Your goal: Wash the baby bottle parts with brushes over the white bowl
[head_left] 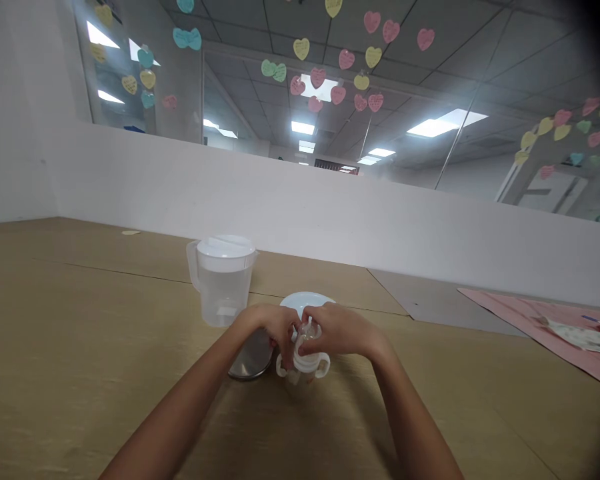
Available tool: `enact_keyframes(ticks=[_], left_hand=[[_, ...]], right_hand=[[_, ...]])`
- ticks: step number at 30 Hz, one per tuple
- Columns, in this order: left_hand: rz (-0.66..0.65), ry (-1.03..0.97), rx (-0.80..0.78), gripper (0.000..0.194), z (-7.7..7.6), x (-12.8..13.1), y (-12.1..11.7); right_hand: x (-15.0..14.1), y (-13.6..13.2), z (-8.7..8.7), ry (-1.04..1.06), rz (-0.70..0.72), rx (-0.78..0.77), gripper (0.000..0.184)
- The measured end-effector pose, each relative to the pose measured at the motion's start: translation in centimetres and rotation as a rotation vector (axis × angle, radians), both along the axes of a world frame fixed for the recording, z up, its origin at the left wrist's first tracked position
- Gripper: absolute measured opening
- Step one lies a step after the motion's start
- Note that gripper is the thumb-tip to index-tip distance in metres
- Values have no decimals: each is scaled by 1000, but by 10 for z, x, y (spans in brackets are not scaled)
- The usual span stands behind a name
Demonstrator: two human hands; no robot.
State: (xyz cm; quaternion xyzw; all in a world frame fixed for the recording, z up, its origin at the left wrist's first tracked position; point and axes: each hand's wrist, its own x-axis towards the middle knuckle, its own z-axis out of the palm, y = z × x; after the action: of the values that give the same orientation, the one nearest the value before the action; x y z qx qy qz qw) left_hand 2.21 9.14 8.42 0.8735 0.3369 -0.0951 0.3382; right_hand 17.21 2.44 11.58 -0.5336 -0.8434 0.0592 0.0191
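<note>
A clear baby bottle [307, 363] with a white collar and two white side handles stands on the table in front of me. My right hand [333, 330] is closed around its top part, thumb and fingers on either side. From the other side, my left hand [280, 327] has its fingers bent against the bottle's upper part, and they partly hide it. Just left of the bottle is a shiny metal can [253, 357], half covered by my left hand and forearm. Behind my hands a white plate or bowl [306, 300] shows only in part.
A translucent pitcher [225, 287] with a white lid stands at the back left. On the far right lies a pink cloth [525, 317] with a whitish item on it. A white wall [305, 213] under a window with heart-shaped notes closes off the table's back.
</note>
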Motion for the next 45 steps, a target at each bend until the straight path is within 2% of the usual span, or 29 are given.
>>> enact_keyframes(ticks=[3,6,11,14,16,19,22,25,27,30,33,35,37,39,45], left_hand=[[2,8,-18,38,-1,0,1],[-11,-12,-22,45,-2,0,4],[-9,18,-70,54,-6,-1,9],[-20,28,-27,57,-6,0,9],[-45,17,-30,54,-5,1,7],[-54,-4,-37,52,-5,2,5],[-61,-11,-7,51,-7,2,5],[-67,-10,-16,50,-8,2,6],[-62,-12,-16,50,-7,3,5],[-44,4,2,50,-4,3,3],[-21,20,-13,49,-2,4,1],[-10,17,-42,42,-2,4,0],[-8,6,-60,39,-2,4,0],[-15,-4,-67,41,-3,4,2],[-48,3,-105,36,-10,5,8]], right_hand=[[-2,-7,2,-13,-10,32,39],[2,-16,8,67,8,79,36],[30,-26,23,298,11,56,36],[48,-13,22,348,-65,54,34],[52,5,14,259,-134,41,32],[46,38,-10,41,-213,-75,35],[33,63,-36,-49,-141,-208,45],[23,71,-48,-64,-133,-281,41],[21,67,-44,-53,-125,-253,33],[22,49,-27,-8,-110,-170,23],[19,25,-9,106,-52,-241,32],[12,11,-3,131,6,-254,39],[2,3,-4,14,-22,-93,41],[-8,1,-9,-65,-36,-21,35],[-12,9,-18,-104,-12,-61,38]])
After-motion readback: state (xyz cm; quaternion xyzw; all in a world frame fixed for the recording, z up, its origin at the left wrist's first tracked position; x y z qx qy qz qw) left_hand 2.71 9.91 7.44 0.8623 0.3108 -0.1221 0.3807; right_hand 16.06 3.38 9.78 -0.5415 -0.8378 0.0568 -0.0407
